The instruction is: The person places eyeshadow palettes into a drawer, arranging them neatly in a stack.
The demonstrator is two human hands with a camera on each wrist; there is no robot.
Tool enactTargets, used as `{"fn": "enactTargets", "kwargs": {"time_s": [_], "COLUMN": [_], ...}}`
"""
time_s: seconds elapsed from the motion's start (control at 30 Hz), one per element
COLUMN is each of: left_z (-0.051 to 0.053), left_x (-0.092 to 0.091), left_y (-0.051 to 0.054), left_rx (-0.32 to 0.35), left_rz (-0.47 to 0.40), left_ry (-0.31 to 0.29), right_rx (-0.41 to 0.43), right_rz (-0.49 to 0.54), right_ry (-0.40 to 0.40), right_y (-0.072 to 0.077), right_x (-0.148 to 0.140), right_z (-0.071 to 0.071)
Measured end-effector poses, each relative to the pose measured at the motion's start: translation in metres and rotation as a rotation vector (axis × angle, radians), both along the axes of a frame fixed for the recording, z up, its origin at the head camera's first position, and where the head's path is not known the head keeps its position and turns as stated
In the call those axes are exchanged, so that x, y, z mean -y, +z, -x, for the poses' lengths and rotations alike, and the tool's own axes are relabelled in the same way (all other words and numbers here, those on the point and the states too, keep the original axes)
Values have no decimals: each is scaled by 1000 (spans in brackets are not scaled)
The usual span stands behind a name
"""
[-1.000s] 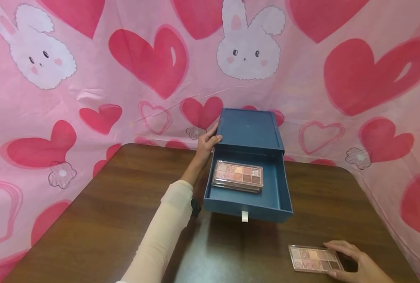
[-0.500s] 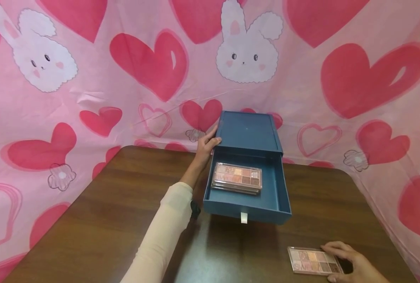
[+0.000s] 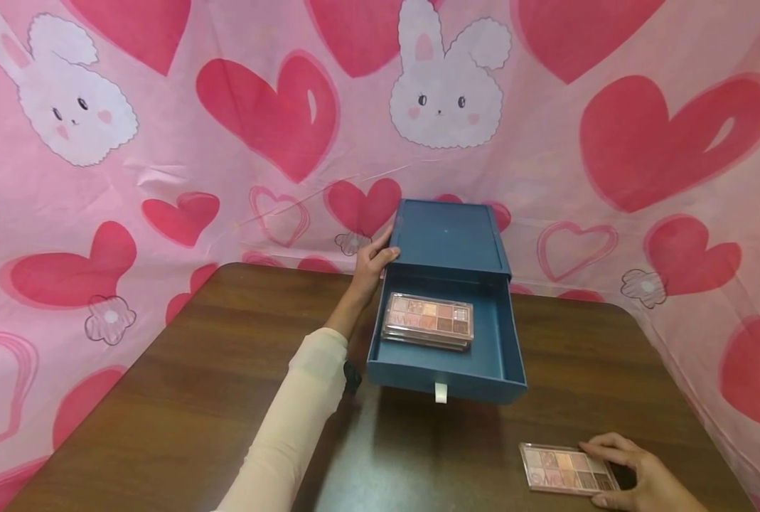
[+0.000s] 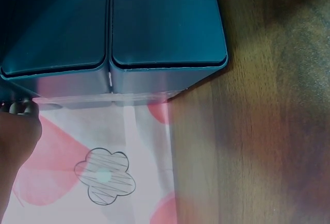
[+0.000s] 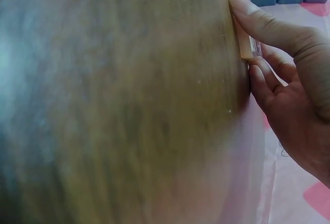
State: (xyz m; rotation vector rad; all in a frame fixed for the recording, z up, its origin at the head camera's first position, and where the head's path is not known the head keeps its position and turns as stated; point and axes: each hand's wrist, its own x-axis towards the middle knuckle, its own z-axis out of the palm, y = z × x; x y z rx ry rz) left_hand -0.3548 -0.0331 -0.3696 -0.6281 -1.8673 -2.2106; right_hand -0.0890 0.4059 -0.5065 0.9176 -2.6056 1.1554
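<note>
On the far part of the table stands a blue drawer box (image 3: 446, 238), its top drawer (image 3: 485, 355) pulled out toward me. Inside the drawer, a small stack of eyeshadow palettes (image 3: 428, 318) lies at the left. My left hand (image 3: 372, 263) rests against the box's left side, fingers along the wall and thumb near the top edge. At the front right, my right hand (image 3: 645, 475) pinches the right end of another eyeshadow palette (image 3: 562, 469) between thumb and fingers. That palette appears flat on the table. The right wrist view shows the thumb (image 5: 268, 28) on its edge.
The brown wooden table (image 3: 226, 377) has rounded far corners. A pink cloth with hearts and rabbits (image 3: 245, 121) hangs behind it. A white pull tab (image 3: 441, 392) sticks out of the drawer's front. In the left wrist view, box sections (image 4: 165, 22) sit side by side.
The right hand's fingers have shifted slightly on the palette, which stays nearly in place. The left hand and the drawer have not visibly moved.
</note>
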Motion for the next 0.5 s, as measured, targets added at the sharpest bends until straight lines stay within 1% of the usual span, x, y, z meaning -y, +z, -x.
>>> {"fn": "enactTargets", "kwargs": {"time_s": [0.13,0.23,0.33,0.5], "left_z": [-1,-1,-1,-1], "left_x": [1,1,1,1], "left_y": [-1,-1,0,0], "left_rx": [8,6,1,-6], "left_rz": [-1,-2,7,15], "left_ry": [-9,1,22,7], "right_rx": [13,11,-26,-89], "right_rz": [-3,0,5,-4], "right_ry": [-26,-38,-75,-169], "right_y": [0,0,3,16], "right_x": [0,1,5,14], "right_z": [-1,-2,-2,-3]}}
